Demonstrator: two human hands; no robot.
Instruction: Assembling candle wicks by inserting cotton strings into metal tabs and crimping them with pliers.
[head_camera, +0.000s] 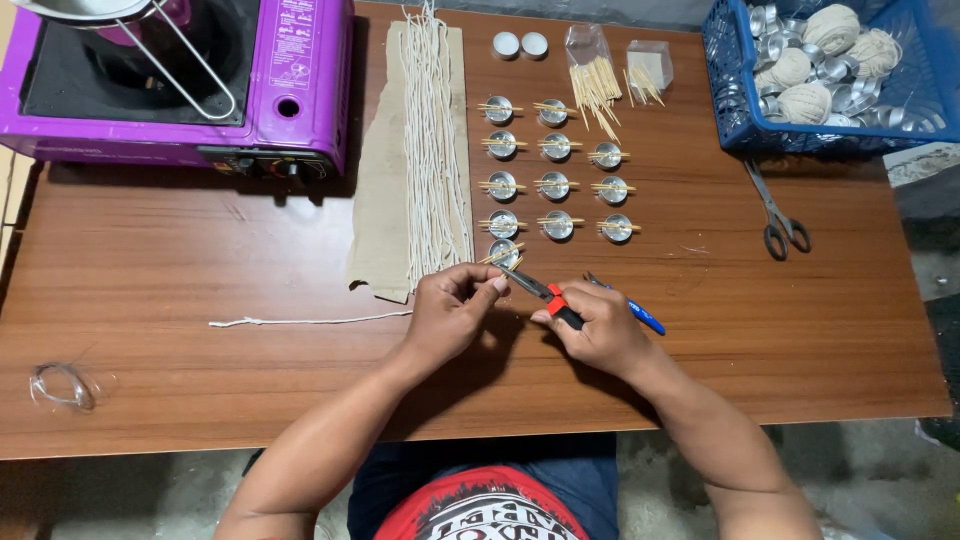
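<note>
I see bare table (200, 330) to the left of my left hand (452, 312), crossed only by a loose string (300, 321). Ahead, rows of small metal cups (555, 185) and the wick bundle (432, 140) block passage. Right of my right hand (600, 325), scissors (778, 215) lie well apart.

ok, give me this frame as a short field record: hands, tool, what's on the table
left hand: pinching something small at the plier tips, too small to tell
right hand: gripping pliers with red-black handle
metal cups: rows on the table, sticks laid across
wick strings: bundle on cardboard
scissors: right, untouched
stove: purple, far left
</note>
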